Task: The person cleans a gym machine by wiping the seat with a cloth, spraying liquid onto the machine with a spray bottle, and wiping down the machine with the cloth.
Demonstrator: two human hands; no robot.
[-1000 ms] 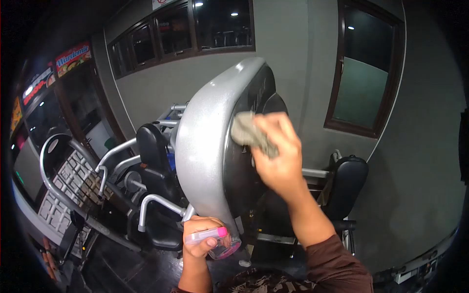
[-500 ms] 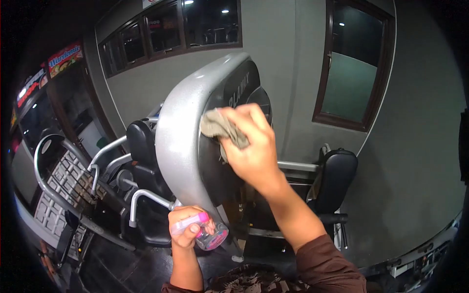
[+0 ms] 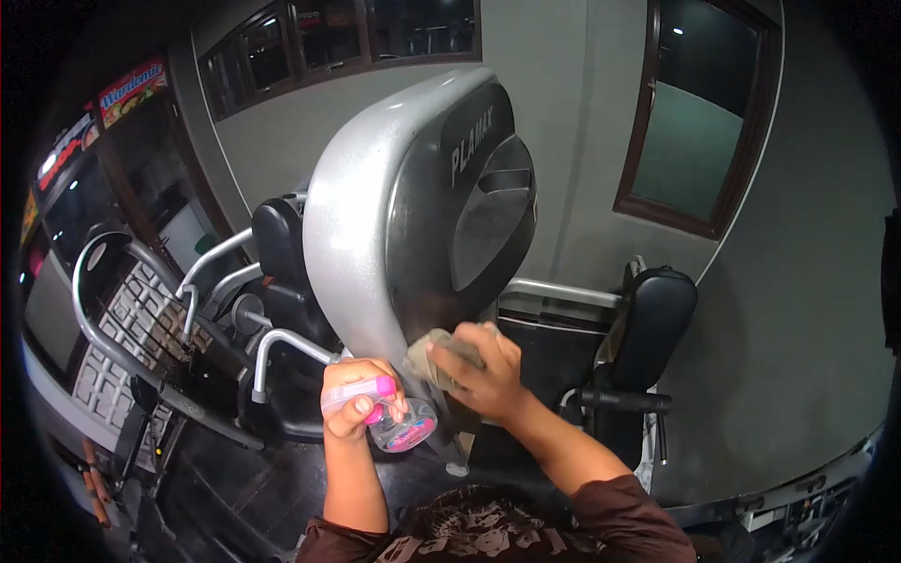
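Observation:
A tall exercise machine with a silver curved shell and a black side panel lettered PLAMAX stands in front of me. My right hand is closed around a bunched grey-green cloth, which is at the lower edge of the shell; whether it touches the surface I cannot tell. Lower left, my left hand grips a clear spray bottle with a pink and white trigger head. The bottle tilts to the right, beside the machine's lower frame.
A black padded seat back stands at the right, another pad at the left. Bent silver handlebars reach out near my left hand. Further left is another gym machine. A dark-framed door is in the grey wall.
My right hand has moved down with the cloth, from the middle of the black panel to the shell's lower edge. The left hand still holds the bottle, and the view has shifted slightly.

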